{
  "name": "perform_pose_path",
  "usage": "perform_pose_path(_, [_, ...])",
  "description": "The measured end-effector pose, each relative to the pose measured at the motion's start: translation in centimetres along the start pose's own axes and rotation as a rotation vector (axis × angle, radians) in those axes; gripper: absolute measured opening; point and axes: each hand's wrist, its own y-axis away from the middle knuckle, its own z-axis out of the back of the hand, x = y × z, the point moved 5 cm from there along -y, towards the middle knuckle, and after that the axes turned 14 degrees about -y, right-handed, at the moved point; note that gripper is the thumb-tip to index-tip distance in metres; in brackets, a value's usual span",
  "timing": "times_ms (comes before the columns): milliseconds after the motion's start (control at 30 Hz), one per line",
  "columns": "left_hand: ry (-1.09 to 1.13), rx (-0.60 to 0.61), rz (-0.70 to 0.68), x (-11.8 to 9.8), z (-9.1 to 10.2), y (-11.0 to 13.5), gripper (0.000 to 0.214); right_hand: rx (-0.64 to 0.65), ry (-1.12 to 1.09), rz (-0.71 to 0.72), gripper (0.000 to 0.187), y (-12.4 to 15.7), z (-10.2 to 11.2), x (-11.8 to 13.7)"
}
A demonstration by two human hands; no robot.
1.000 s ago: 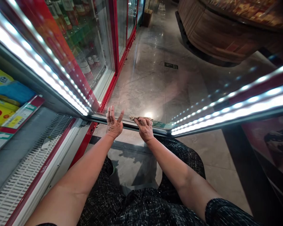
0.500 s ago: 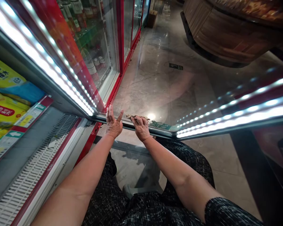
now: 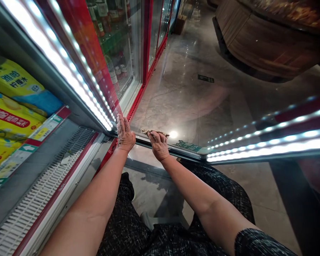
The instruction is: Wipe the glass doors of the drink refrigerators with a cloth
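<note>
In front of me a glass door [image 3: 176, 103] stands swung out from a cooler, with bright light strips down both sides. My left hand [image 3: 125, 134] lies with fingers stretched out against the lower left of the glass, just above the bottom frame [image 3: 144, 143]. A little to its right, my right hand [image 3: 159, 144] is closed over a folded brownish cloth [image 3: 149, 132], pressing it to the glass along that frame. A green sticker [image 3: 189, 145] shows low on the pane, right of the cloth.
Yellow packages [image 3: 16, 81] sit on a shelf with price tags [image 3: 40, 133] at left, above a white wire grille [image 3: 42, 202]. Red-framed coolers [image 3: 146, 53] with bottles run beyond the glass. A wooden display counter [image 3: 264, 46] stands at upper right. A grey stool [image 3: 149, 220] is below me.
My left hand has shifted slightly left along the glass, its fingers closer together. The right hand with the cloth stays nearly in place. The whole view has swung a little to the left.
</note>
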Motion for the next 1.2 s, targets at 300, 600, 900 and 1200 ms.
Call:
perform_pose_path(300, [-0.068,-0.001,0.004,1.0,-0.2,0.2,0.087,-0.173,0.001,-0.006,0.054,-4.2,2.2,2.6])
perform_pose_path(600, [-0.133,0.015,-0.01,1.6,0.9,-0.2,0.065,0.004,-0.02,0.045,0.05,-3.5,-1.5,3.2])
perform_pose_path(900, [-0.14,-0.068,-0.046,2.5,1.6,-0.5,0.058,-0.082,-0.037,0.039,0.053,-5.9,-1.8,4.9])
perform_pose_path(1200, [-0.128,-0.137,0.003,4.0,3.1,-1.6,0.058,-0.071,-0.037,0.08,0.051,-6.7,-2.5,5.8])
